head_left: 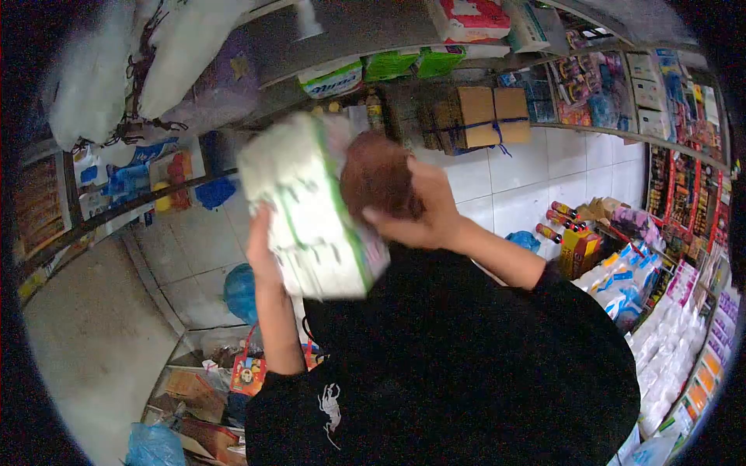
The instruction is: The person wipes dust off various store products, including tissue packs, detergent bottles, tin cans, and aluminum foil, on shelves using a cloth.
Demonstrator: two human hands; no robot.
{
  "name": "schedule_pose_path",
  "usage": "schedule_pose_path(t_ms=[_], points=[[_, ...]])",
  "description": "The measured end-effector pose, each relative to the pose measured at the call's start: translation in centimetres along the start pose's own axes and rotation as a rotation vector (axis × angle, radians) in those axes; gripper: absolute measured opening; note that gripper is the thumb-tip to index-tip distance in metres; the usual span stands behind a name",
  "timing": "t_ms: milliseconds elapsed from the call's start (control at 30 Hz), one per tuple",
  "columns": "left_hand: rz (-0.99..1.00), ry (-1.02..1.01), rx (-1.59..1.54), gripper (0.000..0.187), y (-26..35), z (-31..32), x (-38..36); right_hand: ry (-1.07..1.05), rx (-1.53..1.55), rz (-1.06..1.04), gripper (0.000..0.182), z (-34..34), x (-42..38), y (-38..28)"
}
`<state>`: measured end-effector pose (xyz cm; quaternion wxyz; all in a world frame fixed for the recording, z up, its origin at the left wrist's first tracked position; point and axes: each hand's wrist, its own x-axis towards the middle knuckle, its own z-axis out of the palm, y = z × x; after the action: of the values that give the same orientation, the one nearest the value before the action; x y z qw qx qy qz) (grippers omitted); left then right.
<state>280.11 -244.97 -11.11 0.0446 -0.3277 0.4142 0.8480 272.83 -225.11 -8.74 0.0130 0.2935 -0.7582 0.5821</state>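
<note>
A white bundle of tissue packs [307,225] with green edges is held up in front of my chest, blurred by motion. My left hand [263,245] grips its left side, with some fingers hidden behind it. On the other side, my right hand [431,206] is closed around a bunched dark brown cloth [379,177], held against or very near the bundle's right edge. The blur hides whether cloth and bundle touch.
Ahead is a shelf [280,74] with green packs [392,64] and a tied cardboard box [493,116]. White bags [186,58] hang at upper left. Bottles [556,221] and plastic-wrapped goods [660,357] lie to the right; cartons [194,388] and a blue bag [155,444] sit low left.
</note>
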Motion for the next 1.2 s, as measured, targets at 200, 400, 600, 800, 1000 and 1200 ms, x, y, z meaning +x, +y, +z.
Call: schedule_pose_path(t_ms=[200, 400, 600, 800, 1000, 1200], points=[[-0.107, -0.128, -0.019, 0.046, -0.8, -0.4, -2.1, 0.052, 0.036, 0.098, 0.027, -0.1, 2.6, 0.5], [0.189, 0.022, -0.26, 0.046, 1.6, 0.4, -0.9, -0.235, 0.072, -0.066, 0.031, 2.2, -1.4, -2.2], [-0.076, 0.053, 0.137, 0.041, 0.0, -1.8, -3.1, 0.072, 0.079, -0.03, 0.026, 2.0, 1.1, -1.2], [0.003, 0.023, 0.08, 0.051, -0.4, -2.3, -4.0, 0.033, 0.01, 0.047, 0.027, 1.5, 0.5, -2.3], [0.283, 0.132, -0.19, 0.042, 1.4, 0.2, -2.7, -0.106, 0.077, -0.145, 0.031, 2.2, -2.3, -2.2], [0.04, -0.001, 0.11, 0.051, -0.1, -1.3, -3.8, 0.035, 0.446, 0.383, 0.036, 0.6, -0.7, -1.4]])
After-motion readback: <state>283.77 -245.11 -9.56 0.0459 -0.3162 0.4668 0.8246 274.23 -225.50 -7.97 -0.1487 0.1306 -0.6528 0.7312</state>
